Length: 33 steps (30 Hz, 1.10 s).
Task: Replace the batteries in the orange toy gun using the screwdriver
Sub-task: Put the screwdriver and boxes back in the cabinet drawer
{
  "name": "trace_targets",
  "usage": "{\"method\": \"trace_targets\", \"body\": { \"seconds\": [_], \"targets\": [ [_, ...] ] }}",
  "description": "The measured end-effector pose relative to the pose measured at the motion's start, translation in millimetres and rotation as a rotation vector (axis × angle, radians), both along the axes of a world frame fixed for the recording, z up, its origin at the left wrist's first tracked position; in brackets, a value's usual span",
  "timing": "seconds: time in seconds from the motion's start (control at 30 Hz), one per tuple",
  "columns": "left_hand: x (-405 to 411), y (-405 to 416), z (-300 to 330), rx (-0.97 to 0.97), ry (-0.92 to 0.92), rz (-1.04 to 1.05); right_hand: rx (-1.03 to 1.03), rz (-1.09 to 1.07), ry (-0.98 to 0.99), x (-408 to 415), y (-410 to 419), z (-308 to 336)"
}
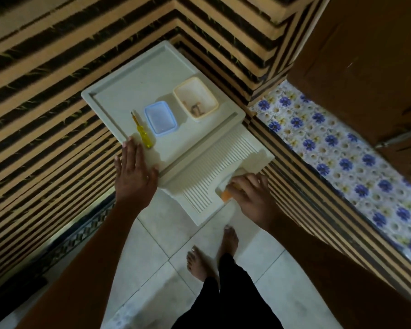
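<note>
White worktop (119, 91) carries the yellow screwdriver (144, 135); left hand (134, 172) rests flat, right hand (252, 193) grips the orange toy gun (227, 194). Unscrewing probably comes next.

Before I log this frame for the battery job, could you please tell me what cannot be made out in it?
- Orange toy gun, head view: mostly hidden under the right hand; only an orange end shows.
- Cream tub: small items inside are too dim and small to identify.
- Screwdriver: tip type too small to tell.
- Blue tub: contents unclear.
- Left hand lies flat on the white tray, covering its corner.
</note>
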<state>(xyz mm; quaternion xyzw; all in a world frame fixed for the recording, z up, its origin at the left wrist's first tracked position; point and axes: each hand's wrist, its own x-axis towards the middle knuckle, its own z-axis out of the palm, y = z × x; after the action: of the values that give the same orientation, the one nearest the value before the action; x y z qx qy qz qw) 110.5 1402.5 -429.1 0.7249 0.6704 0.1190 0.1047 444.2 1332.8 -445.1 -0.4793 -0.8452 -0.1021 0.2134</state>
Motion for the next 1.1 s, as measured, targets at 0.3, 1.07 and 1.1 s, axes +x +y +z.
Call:
{"method": "trace_targets", "body": {
  "seconds": [0.3, 1.07, 1.1],
  "targets": [
    [1, 0, -1, 0.020, -0.064, 0.027, -0.052, -0.036, 0.059, -48, 73, 1],
    [83, 87, 64, 0.009, 0.002, 0.519, -0.426, -0.346, 0.706, -59, 204, 62],
    [84, 89, 64, 0.004, -0.009, 0.530, -0.525, -0.377, 0.718, -62, 211, 63]
  ]
}}
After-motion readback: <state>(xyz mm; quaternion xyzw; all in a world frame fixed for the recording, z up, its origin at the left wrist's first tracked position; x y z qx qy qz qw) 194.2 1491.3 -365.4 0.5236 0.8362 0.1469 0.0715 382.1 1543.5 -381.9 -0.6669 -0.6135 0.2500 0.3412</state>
